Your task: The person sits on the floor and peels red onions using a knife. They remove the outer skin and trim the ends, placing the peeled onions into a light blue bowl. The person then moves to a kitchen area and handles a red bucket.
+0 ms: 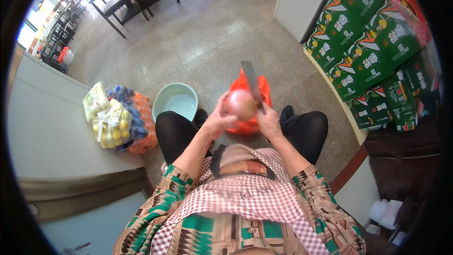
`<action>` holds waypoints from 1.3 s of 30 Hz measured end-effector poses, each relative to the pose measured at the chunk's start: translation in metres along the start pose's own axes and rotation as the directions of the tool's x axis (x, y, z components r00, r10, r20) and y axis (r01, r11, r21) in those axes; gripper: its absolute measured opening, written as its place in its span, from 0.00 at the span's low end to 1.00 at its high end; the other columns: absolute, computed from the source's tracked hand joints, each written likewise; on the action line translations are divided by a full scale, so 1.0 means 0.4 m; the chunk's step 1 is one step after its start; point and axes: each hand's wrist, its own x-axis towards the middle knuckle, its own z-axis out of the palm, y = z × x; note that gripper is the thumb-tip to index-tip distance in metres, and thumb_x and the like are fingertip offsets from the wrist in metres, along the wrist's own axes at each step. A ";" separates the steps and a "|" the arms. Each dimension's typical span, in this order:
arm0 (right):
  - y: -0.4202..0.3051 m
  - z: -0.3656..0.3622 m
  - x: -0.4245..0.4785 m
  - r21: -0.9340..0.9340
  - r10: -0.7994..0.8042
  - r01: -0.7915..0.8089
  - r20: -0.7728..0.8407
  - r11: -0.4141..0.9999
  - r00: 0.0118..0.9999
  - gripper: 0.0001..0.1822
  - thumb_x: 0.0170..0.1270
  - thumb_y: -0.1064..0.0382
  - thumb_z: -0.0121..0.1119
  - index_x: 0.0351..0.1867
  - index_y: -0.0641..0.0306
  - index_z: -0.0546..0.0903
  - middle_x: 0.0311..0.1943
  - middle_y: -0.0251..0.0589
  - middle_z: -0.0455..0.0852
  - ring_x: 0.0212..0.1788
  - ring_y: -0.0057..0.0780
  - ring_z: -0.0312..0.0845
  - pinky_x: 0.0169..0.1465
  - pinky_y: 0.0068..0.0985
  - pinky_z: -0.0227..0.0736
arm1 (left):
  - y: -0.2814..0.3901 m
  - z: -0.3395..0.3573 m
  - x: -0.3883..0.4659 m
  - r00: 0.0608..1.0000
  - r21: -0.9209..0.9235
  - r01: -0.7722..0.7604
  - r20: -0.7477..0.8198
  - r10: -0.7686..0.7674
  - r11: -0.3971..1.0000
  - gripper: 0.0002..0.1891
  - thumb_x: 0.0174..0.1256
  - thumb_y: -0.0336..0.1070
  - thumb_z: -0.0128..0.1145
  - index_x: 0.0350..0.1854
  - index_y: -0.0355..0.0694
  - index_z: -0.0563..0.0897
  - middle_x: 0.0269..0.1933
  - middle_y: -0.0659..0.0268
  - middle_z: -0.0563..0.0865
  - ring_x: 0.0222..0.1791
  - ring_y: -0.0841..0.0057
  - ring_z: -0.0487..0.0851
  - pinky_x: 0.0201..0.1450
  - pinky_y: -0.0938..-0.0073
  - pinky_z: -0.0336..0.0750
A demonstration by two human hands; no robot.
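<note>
My left hand [221,118] grips a large pinkish-red onion [241,105] from its left side. In my right hand [269,122] is a knife [250,76] with a broad blade pointing up and away from me. The lower blade lies close against the onion's right end; blur hides whether it cuts in. Below both hands a red plastic bag [263,88] rests on the floor between my feet. I cannot see what is in the bag. A pale green plastic basin [176,100] stands on the floor left of the bag, beside my left knee.
At left are a clear bag of yellow fruit [112,127], a white package [96,101] and shrink-wrapped orange bottles [144,113]. Green cartons [368,60] are stacked at right, near a white panel [300,3]. Chairs [116,3] stand at the far left.
</note>
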 end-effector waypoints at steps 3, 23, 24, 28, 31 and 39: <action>-0.009 0.001 0.001 -0.017 0.058 -0.057 0.068 0.998 0.996 0.21 0.68 0.59 0.52 0.61 0.57 0.80 0.37 0.61 0.86 0.44 0.52 0.87 0.48 0.41 0.78 | -0.012 -0.024 0.015 0.995 -0.049 0.066 0.079 -0.062 0.997 0.54 0.49 0.45 0.77 0.77 0.49 0.56 0.69 0.59 0.71 0.68 0.61 0.73 0.56 0.53 0.82; -0.064 0.064 -0.086 -0.488 -0.486 0.488 0.141 0.724 0.862 0.24 0.63 0.61 0.62 0.61 0.58 0.76 0.34 0.46 0.85 0.30 0.47 0.85 0.32 0.38 0.79 | -0.091 -0.039 0.050 0.970 -0.306 -0.204 -0.189 0.151 0.930 0.31 0.73 0.43 0.58 0.72 0.49 0.58 0.62 0.60 0.75 0.59 0.66 0.79 0.62 0.60 0.78; -0.061 0.065 -0.084 -0.473 -0.484 0.488 0.140 0.734 0.864 0.24 0.63 0.61 0.62 0.61 0.59 0.76 0.34 0.47 0.85 0.30 0.47 0.85 0.32 0.39 0.79 | -0.079 -0.024 0.043 0.967 -0.283 -0.222 -0.189 0.172 0.933 0.31 0.73 0.43 0.58 0.72 0.49 0.57 0.62 0.59 0.75 0.59 0.66 0.79 0.62 0.60 0.78; -0.034 0.062 -0.080 -0.452 -0.458 0.483 0.171 0.750 0.872 0.25 0.60 0.66 0.61 0.61 0.58 0.76 0.33 0.48 0.86 0.30 0.49 0.85 0.33 0.41 0.80 | -0.069 0.002 0.034 0.947 -0.238 -0.254 -0.260 0.190 0.938 0.27 0.71 0.42 0.59 0.69 0.47 0.63 0.59 0.60 0.77 0.57 0.67 0.80 0.59 0.61 0.79; -0.005 0.050 -0.069 -0.515 -0.391 0.404 0.140 0.756 0.910 0.27 0.57 0.70 0.58 0.62 0.56 0.75 0.32 0.49 0.86 0.31 0.50 0.86 0.33 0.43 0.80 | -0.058 0.008 0.039 0.977 -0.240 -0.170 -0.164 0.133 0.956 0.21 0.70 0.42 0.60 0.62 0.46 0.72 0.54 0.63 0.80 0.53 0.73 0.82 0.54 0.65 0.81; -0.023 0.010 -0.059 -0.429 -0.356 0.424 0.232 0.798 0.905 0.30 0.53 0.72 0.59 0.61 0.54 0.75 0.37 0.53 0.87 0.38 0.54 0.86 0.42 0.43 0.81 | -0.034 0.035 0.047 0.951 -0.112 -0.196 -0.264 0.161 0.974 0.19 0.67 0.40 0.62 0.58 0.45 0.76 0.47 0.66 0.82 0.44 0.78 0.83 0.46 0.72 0.82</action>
